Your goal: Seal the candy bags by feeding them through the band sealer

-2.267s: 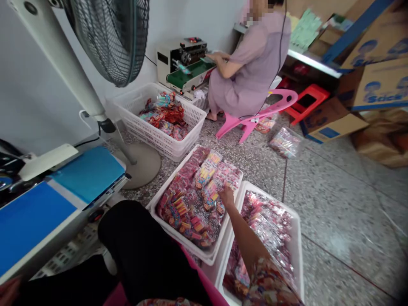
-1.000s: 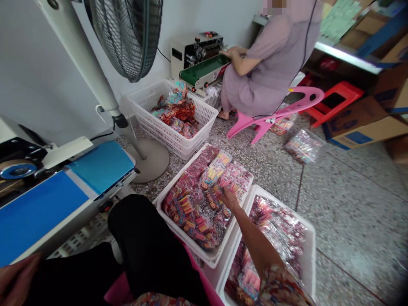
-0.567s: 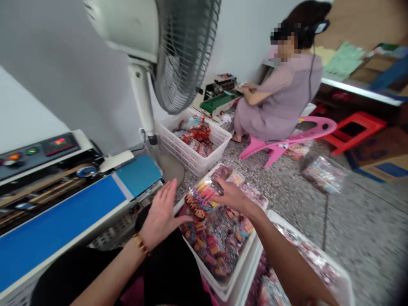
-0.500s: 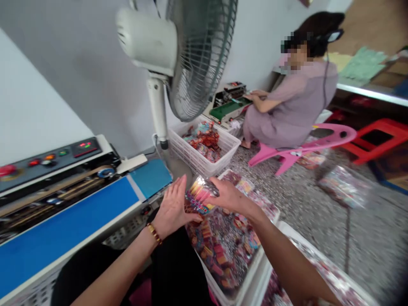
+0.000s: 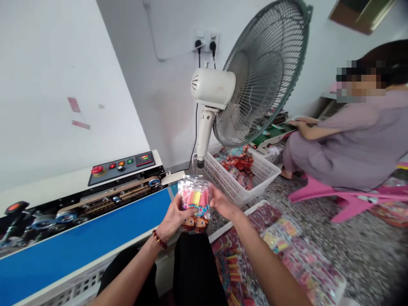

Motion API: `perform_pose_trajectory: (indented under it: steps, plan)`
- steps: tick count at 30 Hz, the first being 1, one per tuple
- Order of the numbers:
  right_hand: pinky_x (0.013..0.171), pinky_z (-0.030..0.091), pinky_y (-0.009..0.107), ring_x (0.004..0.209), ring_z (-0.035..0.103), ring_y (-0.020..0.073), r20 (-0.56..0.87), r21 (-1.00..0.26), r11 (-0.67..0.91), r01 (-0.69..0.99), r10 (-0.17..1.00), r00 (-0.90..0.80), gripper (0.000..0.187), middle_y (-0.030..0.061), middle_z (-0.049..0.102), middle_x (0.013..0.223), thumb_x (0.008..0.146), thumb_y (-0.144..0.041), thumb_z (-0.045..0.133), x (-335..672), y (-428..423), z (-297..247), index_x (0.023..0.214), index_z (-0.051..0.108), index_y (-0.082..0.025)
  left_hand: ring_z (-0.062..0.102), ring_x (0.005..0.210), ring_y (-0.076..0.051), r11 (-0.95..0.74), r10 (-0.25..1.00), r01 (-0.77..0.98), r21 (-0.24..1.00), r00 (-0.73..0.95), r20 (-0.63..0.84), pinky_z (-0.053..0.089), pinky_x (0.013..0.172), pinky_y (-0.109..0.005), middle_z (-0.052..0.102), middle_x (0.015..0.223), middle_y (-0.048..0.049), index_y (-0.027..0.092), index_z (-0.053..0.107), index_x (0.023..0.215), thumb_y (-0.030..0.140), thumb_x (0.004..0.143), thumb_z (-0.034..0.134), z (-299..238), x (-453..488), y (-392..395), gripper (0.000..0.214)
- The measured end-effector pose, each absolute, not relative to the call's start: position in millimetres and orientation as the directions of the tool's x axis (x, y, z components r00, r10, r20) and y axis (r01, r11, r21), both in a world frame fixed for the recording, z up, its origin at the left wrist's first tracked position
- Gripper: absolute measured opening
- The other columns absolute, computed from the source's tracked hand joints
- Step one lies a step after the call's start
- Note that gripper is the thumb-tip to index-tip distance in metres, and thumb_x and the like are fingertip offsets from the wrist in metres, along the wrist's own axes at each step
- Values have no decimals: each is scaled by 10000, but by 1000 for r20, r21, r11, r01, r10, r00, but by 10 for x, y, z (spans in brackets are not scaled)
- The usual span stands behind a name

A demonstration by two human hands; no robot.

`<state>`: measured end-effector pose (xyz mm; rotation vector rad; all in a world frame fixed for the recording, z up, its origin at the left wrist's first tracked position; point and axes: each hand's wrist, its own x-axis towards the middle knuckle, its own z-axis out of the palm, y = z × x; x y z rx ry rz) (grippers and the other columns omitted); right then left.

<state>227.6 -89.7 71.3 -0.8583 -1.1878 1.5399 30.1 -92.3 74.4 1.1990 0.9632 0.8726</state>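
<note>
A clear plastic bag of pink and yellow candy sticks [image 5: 194, 200] is held up in front of me by both hands. My left hand [image 5: 174, 219] grips its lower left side with curled fingers. My right hand [image 5: 223, 204] pinches its right edge. Below them a white bin [image 5: 223, 231] holds many more such colourful bags. The sealing machine with a blue conveyor belt [image 5: 86, 242] stands just to the left of the bag.
A standing fan [image 5: 251, 80] is behind the bag. A white basket [image 5: 264, 178] of red packets sits on the floor. Another person in a lilac dress [image 5: 350, 140] sits on a pink chair [image 5: 347, 199] at a second green-belt sealer [image 5: 270, 134]. My black-clad knees [image 5: 191, 272] are below.
My right hand picked a bag out of the bin and lifted it; my left hand came up and took hold of its other side. My view swung up and left toward the sealer.
</note>
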Motion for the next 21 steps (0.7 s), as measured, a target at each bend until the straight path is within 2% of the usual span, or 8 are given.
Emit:
perform_pose_trajectory:
  steps: [2,4,6,9,13,17,21]
  plan:
    - [966,524,411,1089,672,287,-64,-964,-132,-230,958,-281,727,65,740,1120,590,-549,888,2147,-902,567,1207,668,-234,651,1068,-268,141,920,-56,988,377,-109,548,893,-338,684,1196,-92,182,560,1287,413,707,823,649,291,-851,677]
    - [954,523,413,1003,691,274,-99,-969,-146,-201,969,-227,590,49,759,1027,642,-514,861,2036,-868,487,1130,705,-220,605,1149,-280,50,933,-36,998,358,-34,508,994,-378,650,1240,-101,182,579,1285,428,764,770,530,284,-761,608]
    - [942,524,404,948,692,260,-68,-979,-97,-179,984,-163,487,36,764,991,663,-477,842,1969,-789,461,1057,726,-215,549,1215,-298,-81,954,42,996,292,66,445,1088,-427,620,1258,-108,180,615,1250,423,779,753,426,275,-655,548]
    - [930,528,380,951,683,253,41,-995,32,-94,995,-95,421,29,765,1037,665,-420,837,1951,-640,447,1022,733,-222,540,1214,-305,-211,956,139,968,236,175,422,1115,-455,612,1268,-114,180,605,1275,380,755,783,328,256,-482,585]
    - [898,528,347,938,669,234,119,-992,121,35,992,-38,490,15,752,1032,661,-393,834,1969,-485,335,1104,705,-230,634,1135,-272,-152,971,102,983,202,129,493,1049,-422,654,1285,-109,185,465,1418,260,730,778,186,261,-293,759]
    - [824,531,317,860,651,210,94,-992,95,86,995,-15,481,0,744,953,621,-375,841,1946,-353,180,1057,710,-221,691,1060,-264,-54,989,17,998,141,51,540,987,-404,709,1182,-104,181,547,1242,290,743,776,-5,309,-232,560]
    - [794,544,323,834,668,217,36,-999,36,23,999,-26,444,14,762,942,609,-389,851,1918,-206,118,997,723,-216,712,1027,-256,-3,1000,-125,992,-1,3,587,880,-371,636,1328,-145,198,507,1225,364,668,860,-31,338,-259,680]
